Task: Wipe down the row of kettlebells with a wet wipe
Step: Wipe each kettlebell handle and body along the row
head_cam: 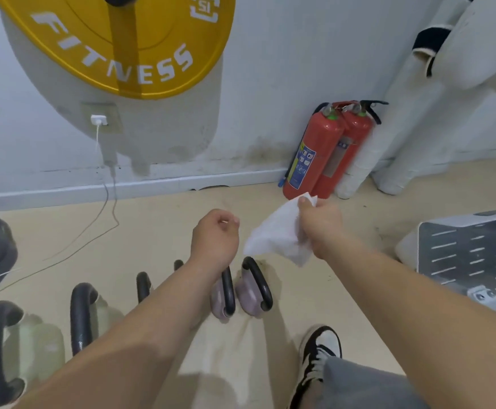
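Observation:
A row of kettlebells with black handles stands on the beige floor, from a pale green one [38, 343] at the lower left to two mauve ones [249, 293] at the right end. My right hand [319, 224] grips a crumpled white wet wipe [273, 234] in the air, just above and behind the rightmost mauve kettlebell. My left hand [215, 231] hovers beside it with fingers curled and nothing in it. My left forearm hides part of the middle kettlebells.
Two red fire extinguishers [314, 152] lean in the corner by white pipes. A yellow weight plate [117, 39] hangs on the wall above a plugged-in charger cable [105, 202]. A white perforated metal box [471, 249] sits at right. My shoe [319, 352] stands near the kettlebells.

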`<control>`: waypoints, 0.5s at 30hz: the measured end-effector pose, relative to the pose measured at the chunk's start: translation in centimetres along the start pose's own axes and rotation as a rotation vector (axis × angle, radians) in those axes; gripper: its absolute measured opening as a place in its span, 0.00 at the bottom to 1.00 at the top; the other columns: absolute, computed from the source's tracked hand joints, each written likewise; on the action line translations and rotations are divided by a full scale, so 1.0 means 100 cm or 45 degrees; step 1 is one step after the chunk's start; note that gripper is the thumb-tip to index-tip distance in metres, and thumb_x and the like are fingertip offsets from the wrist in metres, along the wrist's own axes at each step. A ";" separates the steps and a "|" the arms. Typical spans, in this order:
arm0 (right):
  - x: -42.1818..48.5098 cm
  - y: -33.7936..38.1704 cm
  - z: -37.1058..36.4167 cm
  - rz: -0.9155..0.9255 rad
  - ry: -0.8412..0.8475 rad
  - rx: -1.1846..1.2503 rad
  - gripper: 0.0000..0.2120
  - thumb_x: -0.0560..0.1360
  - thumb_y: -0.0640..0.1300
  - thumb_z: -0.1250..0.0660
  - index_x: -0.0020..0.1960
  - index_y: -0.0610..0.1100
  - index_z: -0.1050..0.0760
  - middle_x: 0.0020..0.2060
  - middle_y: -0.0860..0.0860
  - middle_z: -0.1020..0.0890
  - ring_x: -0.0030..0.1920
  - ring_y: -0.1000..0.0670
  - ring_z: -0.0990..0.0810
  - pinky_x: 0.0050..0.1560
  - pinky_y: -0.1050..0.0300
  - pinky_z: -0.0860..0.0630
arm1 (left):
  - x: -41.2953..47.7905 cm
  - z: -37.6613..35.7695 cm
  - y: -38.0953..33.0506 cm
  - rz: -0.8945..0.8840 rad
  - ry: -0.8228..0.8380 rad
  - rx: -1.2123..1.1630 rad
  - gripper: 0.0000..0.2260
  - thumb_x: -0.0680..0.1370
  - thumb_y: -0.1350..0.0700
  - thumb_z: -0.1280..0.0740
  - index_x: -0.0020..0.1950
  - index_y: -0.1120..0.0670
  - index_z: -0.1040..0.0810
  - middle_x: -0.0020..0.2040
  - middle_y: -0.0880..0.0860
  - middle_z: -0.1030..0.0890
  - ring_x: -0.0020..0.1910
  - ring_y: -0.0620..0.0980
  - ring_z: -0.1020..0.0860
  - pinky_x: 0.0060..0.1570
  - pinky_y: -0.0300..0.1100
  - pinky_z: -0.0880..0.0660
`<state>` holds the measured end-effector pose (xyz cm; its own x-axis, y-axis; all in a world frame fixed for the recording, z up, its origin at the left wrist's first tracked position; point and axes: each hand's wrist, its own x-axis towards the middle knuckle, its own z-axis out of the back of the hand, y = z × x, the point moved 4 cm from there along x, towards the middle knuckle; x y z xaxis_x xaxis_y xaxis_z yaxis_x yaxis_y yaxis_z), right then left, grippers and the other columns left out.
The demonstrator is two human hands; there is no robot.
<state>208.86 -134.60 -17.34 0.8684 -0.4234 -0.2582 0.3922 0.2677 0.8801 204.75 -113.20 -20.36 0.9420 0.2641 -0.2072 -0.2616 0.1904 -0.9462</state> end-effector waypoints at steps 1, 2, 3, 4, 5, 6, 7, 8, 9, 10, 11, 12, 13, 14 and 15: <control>0.011 -0.006 0.004 0.010 -0.044 -0.031 0.10 0.85 0.50 0.37 0.56 0.44 0.24 0.53 0.45 0.19 0.54 0.42 0.21 0.63 0.48 0.23 | 0.006 -0.004 0.009 0.024 0.003 0.048 0.04 0.81 0.52 0.34 0.53 0.49 0.21 0.46 0.45 0.19 0.44 0.51 0.19 0.53 0.49 0.19; 0.023 -0.016 0.004 0.015 -0.078 -0.046 0.12 0.85 0.51 0.39 0.56 0.42 0.24 0.53 0.45 0.18 0.55 0.41 0.20 0.63 0.46 0.23 | 0.012 -0.010 0.020 0.059 0.015 0.094 0.05 0.81 0.52 0.34 0.55 0.49 0.21 0.46 0.46 0.19 0.45 0.52 0.19 0.54 0.50 0.19; 0.033 -0.029 0.003 0.021 -0.115 -0.055 0.15 0.85 0.51 0.40 0.57 0.40 0.24 0.54 0.44 0.17 0.56 0.40 0.19 0.62 0.46 0.23 | 0.016 -0.016 0.031 0.085 0.029 0.111 0.04 0.81 0.53 0.35 0.54 0.49 0.22 0.47 0.47 0.19 0.45 0.53 0.18 0.53 0.50 0.19; 0.040 -0.044 -0.001 0.015 -0.143 -0.056 0.16 0.85 0.52 0.41 0.58 0.40 0.24 0.54 0.43 0.17 0.56 0.40 0.19 0.60 0.46 0.23 | 0.020 -0.024 0.044 0.120 0.058 0.149 0.04 0.80 0.54 0.36 0.52 0.49 0.22 0.47 0.49 0.18 0.44 0.54 0.17 0.52 0.51 0.19; 0.046 -0.063 -0.007 -0.014 -0.158 -0.046 0.16 0.85 0.52 0.41 0.58 0.40 0.24 0.54 0.43 0.17 0.56 0.40 0.19 0.59 0.47 0.23 | 0.021 -0.035 0.057 0.165 0.111 0.198 0.06 0.79 0.56 0.38 0.49 0.50 0.21 0.46 0.51 0.16 0.43 0.55 0.16 0.51 0.51 0.18; 0.051 -0.082 -0.014 -0.066 -0.165 -0.015 0.15 0.85 0.52 0.42 0.57 0.41 0.25 0.53 0.44 0.18 0.55 0.40 0.20 0.58 0.48 0.23 | 0.021 -0.048 0.071 0.231 0.196 0.264 0.07 0.79 0.58 0.39 0.48 0.52 0.21 0.46 0.54 0.15 0.42 0.56 0.16 0.50 0.51 0.17; 0.056 -0.103 -0.021 -0.132 -0.170 0.020 0.13 0.85 0.52 0.42 0.56 0.42 0.27 0.53 0.44 0.19 0.54 0.41 0.20 0.59 0.48 0.23 | 0.019 -0.062 0.087 0.317 0.295 0.315 0.08 0.79 0.60 0.40 0.48 0.55 0.21 0.46 0.56 0.15 0.42 0.57 0.15 0.47 0.52 0.16; 0.059 -0.122 -0.028 -0.208 -0.173 0.046 0.11 0.85 0.51 0.42 0.55 0.43 0.28 0.52 0.44 0.20 0.53 0.41 0.21 0.58 0.47 0.23 | 0.013 -0.076 0.104 0.423 0.402 0.342 0.07 0.80 0.61 0.39 0.51 0.58 0.21 0.47 0.59 0.15 0.41 0.58 0.15 0.43 0.51 0.15; 0.061 -0.139 -0.035 -0.280 -0.159 0.078 0.11 0.85 0.50 0.42 0.53 0.43 0.29 0.52 0.44 0.21 0.51 0.41 0.21 0.57 0.47 0.23 | 0.007 -0.089 0.123 0.524 0.485 0.348 0.08 0.80 0.63 0.38 0.56 0.60 0.21 0.49 0.60 0.15 0.43 0.58 0.14 0.41 0.50 0.15; 0.063 -0.158 -0.043 -0.356 -0.133 0.115 0.11 0.85 0.50 0.43 0.50 0.43 0.30 0.51 0.43 0.20 0.50 0.40 0.21 0.57 0.46 0.22 | 0.002 -0.100 0.144 0.589 0.548 0.365 0.11 0.80 0.63 0.37 0.61 0.63 0.22 0.52 0.62 0.16 0.46 0.59 0.14 0.42 0.49 0.15; 0.066 -0.175 -0.051 -0.423 -0.096 0.149 0.11 0.84 0.50 0.43 0.48 0.44 0.30 0.51 0.43 0.19 0.50 0.39 0.19 0.57 0.45 0.21 | -0.001 -0.109 0.158 0.567 0.573 0.360 0.14 0.79 0.63 0.36 0.64 0.63 0.24 0.55 0.62 0.17 0.50 0.59 0.15 0.47 0.50 0.16; 0.068 -0.188 -0.059 -0.484 -0.044 0.160 0.10 0.83 0.51 0.43 0.48 0.46 0.30 0.52 0.43 0.18 0.51 0.39 0.18 0.57 0.44 0.20 | -0.002 -0.116 0.170 0.523 0.555 0.336 0.15 0.79 0.63 0.36 0.66 0.61 0.25 0.57 0.60 0.17 0.53 0.59 0.16 0.52 0.51 0.17; 0.072 -0.203 -0.066 -0.533 0.019 0.162 0.10 0.82 0.52 0.43 0.49 0.47 0.28 0.54 0.43 0.17 0.54 0.38 0.17 0.58 0.44 0.20 | -0.003 -0.121 0.177 0.459 0.494 0.239 0.15 0.80 0.62 0.36 0.67 0.57 0.25 0.57 0.57 0.16 0.55 0.56 0.17 0.55 0.49 0.20; 0.075 -0.216 -0.073 -0.582 0.080 0.161 0.11 0.81 0.54 0.42 0.52 0.48 0.26 0.56 0.43 0.16 0.56 0.38 0.16 0.59 0.43 0.20 | -0.002 -0.124 0.180 0.358 0.405 0.158 0.12 0.83 0.60 0.36 0.65 0.51 0.24 0.55 0.52 0.14 0.55 0.51 0.18 0.59 0.47 0.23; 0.078 -0.226 -0.079 -0.617 0.136 0.156 0.14 0.80 0.56 0.41 0.55 0.48 0.24 0.57 0.43 0.15 0.58 0.38 0.16 0.59 0.43 0.20 | -0.002 -0.128 0.179 0.324 0.318 0.036 0.09 0.85 0.56 0.37 0.63 0.45 0.23 0.52 0.46 0.13 0.55 0.46 0.18 0.61 0.43 0.26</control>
<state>209.14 -137.07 -42.43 0.6240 -0.3815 -0.6819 0.7247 -0.0439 0.6877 202.60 -121.93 -40.45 0.8672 0.0679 -0.4934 -0.4972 0.1752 -0.8498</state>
